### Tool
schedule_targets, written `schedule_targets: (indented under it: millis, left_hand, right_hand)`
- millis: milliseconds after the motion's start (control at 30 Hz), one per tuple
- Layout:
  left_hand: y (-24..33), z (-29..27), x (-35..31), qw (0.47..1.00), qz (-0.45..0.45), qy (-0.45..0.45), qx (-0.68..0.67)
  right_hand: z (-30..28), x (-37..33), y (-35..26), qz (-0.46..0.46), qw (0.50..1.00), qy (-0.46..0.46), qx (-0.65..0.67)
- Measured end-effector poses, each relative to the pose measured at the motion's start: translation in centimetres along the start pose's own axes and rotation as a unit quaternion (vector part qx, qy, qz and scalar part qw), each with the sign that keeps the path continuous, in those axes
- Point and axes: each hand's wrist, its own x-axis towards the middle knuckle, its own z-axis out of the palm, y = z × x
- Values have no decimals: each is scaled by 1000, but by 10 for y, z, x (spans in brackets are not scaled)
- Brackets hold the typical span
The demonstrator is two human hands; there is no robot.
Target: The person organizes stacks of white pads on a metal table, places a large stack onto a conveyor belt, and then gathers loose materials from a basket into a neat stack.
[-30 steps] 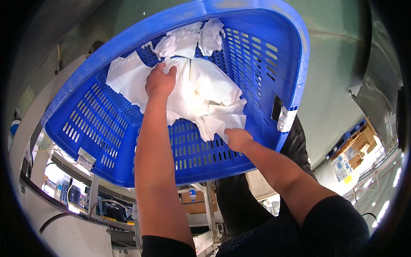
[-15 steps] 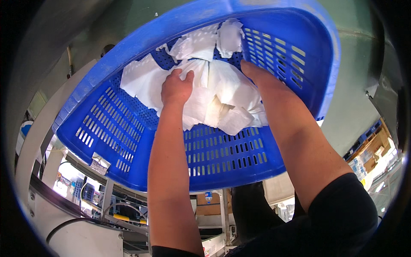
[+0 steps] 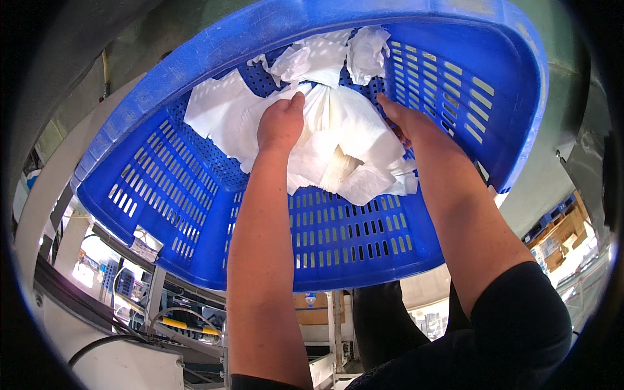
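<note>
A heap of crumpled white cloths [image 3: 351,120], thin and soft-looking, lies in a blue slotted plastic basket [image 3: 312,276]. My left hand [image 3: 281,123] is closed on the heap's middle, thumb up, its other fingers mostly hidden in the folds. At the right edge of the heap is my right hand [image 3: 409,120], its thumb stretched up and apart from its partly shadowed fingers. No cloth shows between that thumb and fingers. Folds gather between the two hands. Two smaller white pieces, one wide [image 3: 315,58] and one narrow [image 3: 368,55], lie beyond the heap.
The basket's raised rim [image 3: 292,19] curves round the far side. Left of it stand a pale metal frame [image 3: 78,162] and a white machine panel [image 3: 123,361] with a black cable. A green surface [image 3: 565,110] lies to the right. Shelves with boxes [image 3: 562,237] show at the far right.
My left hand has turned thumb-up and its fingers have sunk into the cloth. My right hand has shifted a little right, with more of its fingers showing. The basket sits slightly differently in view.
</note>
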Motion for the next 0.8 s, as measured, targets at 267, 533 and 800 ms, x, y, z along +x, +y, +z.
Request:
schedule_targets:
  millis: [267,533,800]
  left_hand:
    - [12,18,9,999,24,-24,-16]
    - [24,35,20,998,18,-68,4]
    - [11,59,-6,973,-28,-146,-175]
  right_hand:
    - [14,-21,17,37,951,-28,306]
    - [33,38,53,-81,925,-35,368]
    - [57,-54,39,-251,909,-48,328]
